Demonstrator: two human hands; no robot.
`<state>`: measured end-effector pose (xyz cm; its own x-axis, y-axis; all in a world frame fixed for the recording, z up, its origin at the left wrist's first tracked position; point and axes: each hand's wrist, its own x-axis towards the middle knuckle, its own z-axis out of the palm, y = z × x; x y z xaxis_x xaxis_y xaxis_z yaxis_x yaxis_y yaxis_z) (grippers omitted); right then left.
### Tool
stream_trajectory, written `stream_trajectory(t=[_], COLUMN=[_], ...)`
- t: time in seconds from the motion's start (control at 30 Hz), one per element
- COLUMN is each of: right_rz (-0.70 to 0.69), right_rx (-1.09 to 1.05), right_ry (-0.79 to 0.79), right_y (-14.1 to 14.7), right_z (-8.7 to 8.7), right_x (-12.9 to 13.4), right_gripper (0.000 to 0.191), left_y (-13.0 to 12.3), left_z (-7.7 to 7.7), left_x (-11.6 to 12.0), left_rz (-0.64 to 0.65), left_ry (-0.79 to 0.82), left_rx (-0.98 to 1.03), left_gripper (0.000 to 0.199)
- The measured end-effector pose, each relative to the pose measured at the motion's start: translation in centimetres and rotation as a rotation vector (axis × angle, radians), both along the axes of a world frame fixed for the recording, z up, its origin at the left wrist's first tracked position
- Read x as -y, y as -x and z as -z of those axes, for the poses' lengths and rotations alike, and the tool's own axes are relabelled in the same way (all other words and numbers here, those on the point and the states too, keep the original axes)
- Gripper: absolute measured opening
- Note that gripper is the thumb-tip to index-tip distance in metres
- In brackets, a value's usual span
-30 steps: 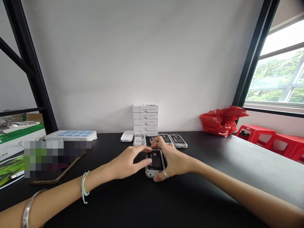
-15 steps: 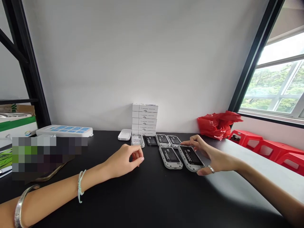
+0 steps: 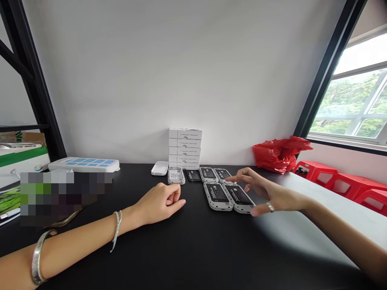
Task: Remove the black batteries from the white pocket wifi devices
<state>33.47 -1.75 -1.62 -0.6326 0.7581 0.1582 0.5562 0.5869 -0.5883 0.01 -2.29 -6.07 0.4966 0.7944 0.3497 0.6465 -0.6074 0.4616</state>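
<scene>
Head view. Right hand (image 3: 267, 195): fingers spread and thumb apart, an open grasp arched around the front right case (image 3: 243, 210). The thumb is at its near right corner, the fingertips by its far end; from where I stand I cannot tell whether skin meets plastic. That case lies flat on the black table (image 3: 193, 249), and in its bay sits a dark battery (image 3: 240, 194) printed 3000. A ring is on the thumb side of this hand.

Left hand (image 3: 160, 203): near the middle of the table, well apart from the cases, fingers curled inward, thumb pointing out. The palm is turned away, so I cannot tell how far it is closed.

Containers noted. Front left case (image 3: 223, 207): just beside the front right one, likewise filled with a dark battery. Rear left case (image 3: 209, 180) and rear right case (image 3: 226, 181): behind these two, each with a dark battery in its bay. Loose battery (image 3: 193, 175): flat on the table, left of the rear pair. Open case (image 3: 177, 182): farther left, its bay showing a pale printed label. White covers (image 3: 159, 168): a small pile left of that. White boxes (image 3: 185, 150): five, stacked against the wall behind, contents hidden. Red bag (image 3: 276, 155): crumpled, far right, contents also hidden.
</scene>
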Motion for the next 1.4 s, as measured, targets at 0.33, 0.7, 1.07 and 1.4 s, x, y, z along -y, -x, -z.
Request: stream_trajectory(t=[0.33, 0.7, 1.07, 1.4], right_rz=[-0.103, -0.127, 0.061, 0.069], right_rx=[0.169, 0.236, 0.098, 0.159], right_ry=[-0.179, -0.003, -0.056, -0.086], right_y=[13.0, 15.2, 10.6, 9.4], right_z=[0.0, 0.2, 1.7, 2.4], right_x=[-7.1, -10.5, 0.3, 1.4], right_gripper=[0.068, 0.102, 0.082, 0.087], left_y=[-0.1, -0.1, -1.0, -4.2], left_z=[0.0, 0.2, -2.3, -2.6], left_x=[0.1, 0.1, -3.6, -11.1], left_rz=[0.039, 0.058, -0.009, -0.031], left_ry=[-0.038, -0.008, 0.065, 0.106], left_rx=[-0.111, -0.034, 0.218, -0.12], left_gripper=[0.034, 0.035, 0.028, 0.064])
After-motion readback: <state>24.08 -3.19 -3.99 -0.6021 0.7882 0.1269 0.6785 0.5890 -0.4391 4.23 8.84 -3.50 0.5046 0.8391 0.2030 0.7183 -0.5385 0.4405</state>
